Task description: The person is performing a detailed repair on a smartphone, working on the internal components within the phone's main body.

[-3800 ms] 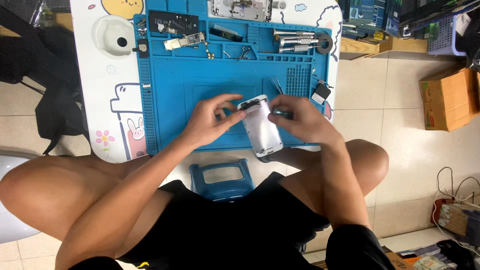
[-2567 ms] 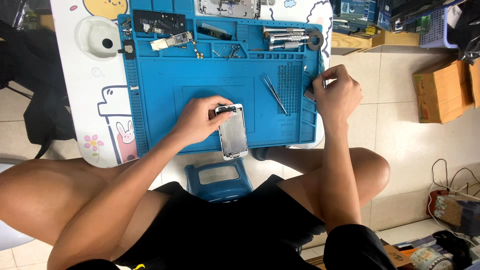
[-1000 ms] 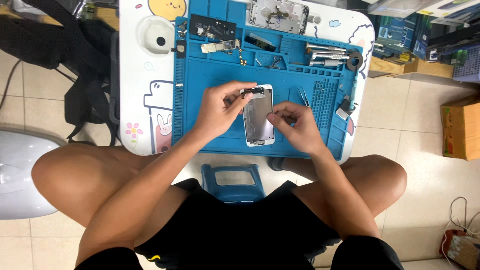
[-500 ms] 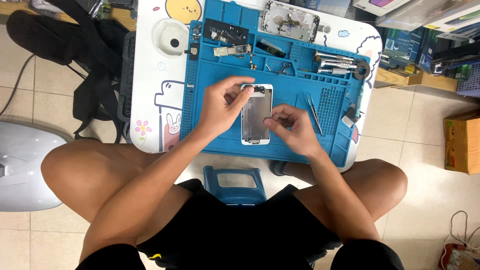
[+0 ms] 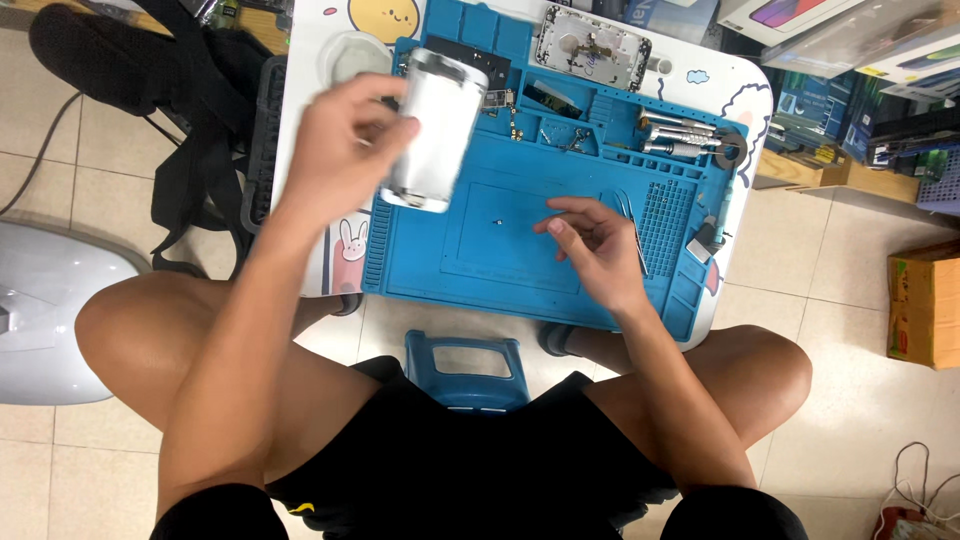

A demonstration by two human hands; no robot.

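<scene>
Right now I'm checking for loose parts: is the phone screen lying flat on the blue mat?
No, the left hand holds the phone screen lifted above the blue mat, while the right hand rests below.

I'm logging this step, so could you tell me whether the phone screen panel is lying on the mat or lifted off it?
Lifted: the left hand holds the white panel above the blue mat.
</scene>
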